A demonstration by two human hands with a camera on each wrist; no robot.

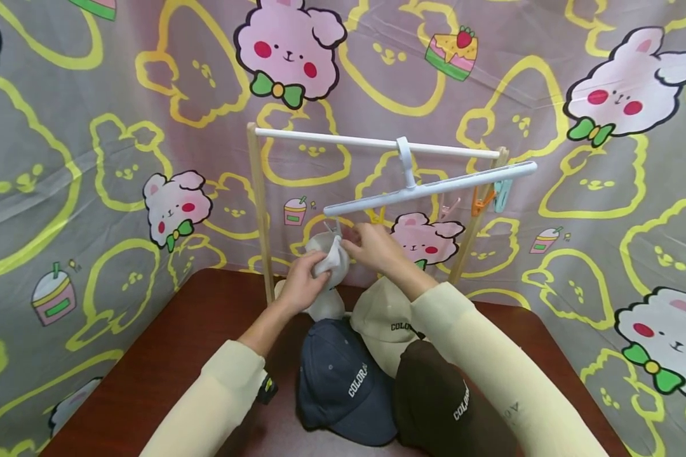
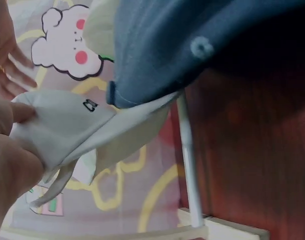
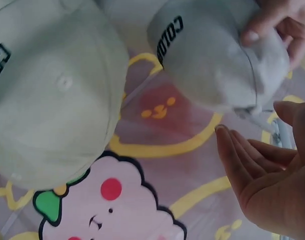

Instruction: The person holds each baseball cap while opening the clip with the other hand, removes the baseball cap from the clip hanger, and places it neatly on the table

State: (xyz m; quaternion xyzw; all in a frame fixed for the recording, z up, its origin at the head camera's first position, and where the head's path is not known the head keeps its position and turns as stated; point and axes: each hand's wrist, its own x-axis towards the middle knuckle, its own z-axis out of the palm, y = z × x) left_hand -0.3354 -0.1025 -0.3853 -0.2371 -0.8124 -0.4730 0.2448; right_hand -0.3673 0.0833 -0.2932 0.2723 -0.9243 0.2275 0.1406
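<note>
My left hand (image 1: pixel 302 282) pinches the edge of a white cap (image 1: pixel 338 259) and holds it up below the left end of a white hanger (image 1: pixel 434 187). The cap's dark lettering shows in the right wrist view. A small pale clip (image 1: pixel 333 226) hangs from that hanger end, just above the cap. Beside the cap and clip is my right hand (image 1: pixel 377 246). In the right wrist view, the right hand (image 3: pixel 267 175) has its fingers extended and apart from the thumb, with nothing between them, just short of the white cap (image 3: pixel 217 65).
The hanger hooks over a rack's white rod (image 1: pixel 349 138) and tilts, left end low. Yellow, pink, orange (image 1: pixel 483 202) and teal clips (image 1: pixel 502 195) hang along it. A navy cap (image 1: pixel 334 368), a beige cap (image 1: pixel 383 304) and a dark brown cap (image 1: pixel 434 387) lie on the table (image 1: pixel 166 343).
</note>
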